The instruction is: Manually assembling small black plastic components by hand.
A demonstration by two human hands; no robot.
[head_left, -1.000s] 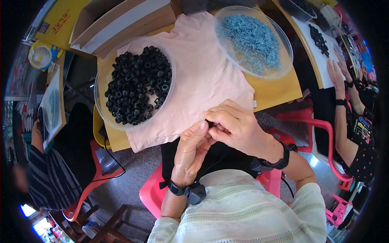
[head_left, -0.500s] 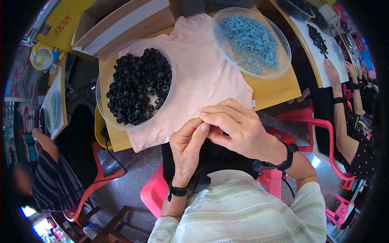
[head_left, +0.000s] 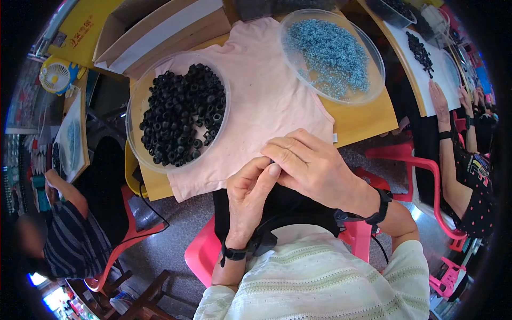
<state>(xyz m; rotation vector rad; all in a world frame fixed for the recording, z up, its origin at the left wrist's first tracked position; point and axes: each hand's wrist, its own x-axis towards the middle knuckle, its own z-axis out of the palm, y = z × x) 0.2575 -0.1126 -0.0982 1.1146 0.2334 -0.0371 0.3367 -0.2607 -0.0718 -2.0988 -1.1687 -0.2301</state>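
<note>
My left hand (head_left: 249, 186) and my right hand (head_left: 318, 169) meet above the near edge of a pale pink shirt (head_left: 256, 96). Thumb and forefinger of the left are pinched, and the right hand's fingers curl against them. A tiny dark speck shows between the fingertips; the rest of what they hold is hidden. To the left, a round clear tub (head_left: 226, 125) contains many small black ring-like pieces (head_left: 184, 106). At the far right of the shirt, another clear tub (head_left: 376, 80) carries tiny blue pieces (head_left: 333, 53).
An open cardboard box (head_left: 170, 40) stands behind the black pieces. Beneath the shirt is a yellow-brown tabletop (head_left: 368, 121). A person in a striped top (head_left: 80, 240) sits at left; other people's hands (head_left: 439, 104) rest by a white board at right. Pink chairs (head_left: 202, 253) surround me.
My hands stay pressed together and shift very slightly to the right. The right fingers have moved a little, and a dark speck now shows at the fingertips.
</note>
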